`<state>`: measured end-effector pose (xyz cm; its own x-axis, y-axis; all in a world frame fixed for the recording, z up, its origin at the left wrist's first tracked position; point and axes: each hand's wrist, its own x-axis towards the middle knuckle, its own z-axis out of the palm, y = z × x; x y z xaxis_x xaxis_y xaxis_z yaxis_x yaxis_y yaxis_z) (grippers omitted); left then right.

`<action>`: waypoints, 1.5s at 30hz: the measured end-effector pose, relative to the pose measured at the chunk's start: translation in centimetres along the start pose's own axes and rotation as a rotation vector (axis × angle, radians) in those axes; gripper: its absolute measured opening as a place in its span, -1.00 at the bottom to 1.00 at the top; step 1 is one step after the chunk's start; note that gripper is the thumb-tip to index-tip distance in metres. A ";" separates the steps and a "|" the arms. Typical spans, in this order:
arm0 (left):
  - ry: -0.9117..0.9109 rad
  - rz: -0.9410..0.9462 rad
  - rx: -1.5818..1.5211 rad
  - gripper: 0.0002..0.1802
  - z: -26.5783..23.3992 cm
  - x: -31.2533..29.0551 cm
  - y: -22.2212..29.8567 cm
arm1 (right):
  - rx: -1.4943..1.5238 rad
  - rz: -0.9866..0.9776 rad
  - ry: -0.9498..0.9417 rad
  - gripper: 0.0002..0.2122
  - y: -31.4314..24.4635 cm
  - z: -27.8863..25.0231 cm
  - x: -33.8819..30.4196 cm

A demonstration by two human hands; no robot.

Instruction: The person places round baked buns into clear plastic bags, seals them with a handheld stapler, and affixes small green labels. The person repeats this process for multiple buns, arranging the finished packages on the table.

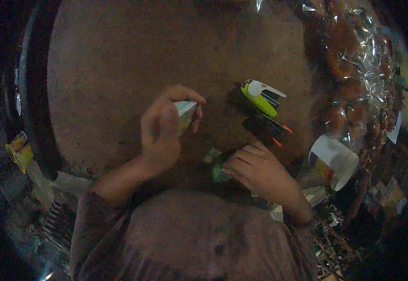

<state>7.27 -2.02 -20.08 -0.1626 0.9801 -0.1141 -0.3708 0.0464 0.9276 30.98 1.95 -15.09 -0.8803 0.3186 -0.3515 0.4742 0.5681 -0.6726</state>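
While left hand arches, thumb and fingers pinching flat-sided green-and-white packet above dull brown table, right hand curls palm-down at small green piece, grip unclear from where I stand.

Left forearm: one, bare; enters from lower left, slanting up and inward. Left wrist: roughly in line with the forearm. Left hand: raised, thumb side toward the camera; thumb upright, fingers arched over to the right and curled in a grip. Right forearm: one, bare; enters from lower right, slanting up and inward. Right hand: lower in view, back uppermost, fingers bent and directed leftward; grip uncertain, thumb indistinct. Hands well apart.
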 end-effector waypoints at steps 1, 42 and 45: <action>0.007 0.011 0.005 -0.39 0.0 -0.1 -0.1 | -0.042 -0.033 0.020 -0.80 0.1 0.2 0.1; 0.027 0.619 0.554 -0.56 -0.3 1.8 7.1 | 0.414 0.084 0.984 -0.70 17.8 -15.7 21.5; 0.100 0.419 0.540 -0.54 1.7 5.9 8.3 | 0.647 -0.037 0.994 -0.82 14.6 -15.7 19.6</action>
<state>4.78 4.52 -12.48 -0.2860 0.9150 0.2846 0.2450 -0.2173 0.9448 20.90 28.39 -21.60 -0.3603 0.9218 0.1434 0.1017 0.1916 -0.9762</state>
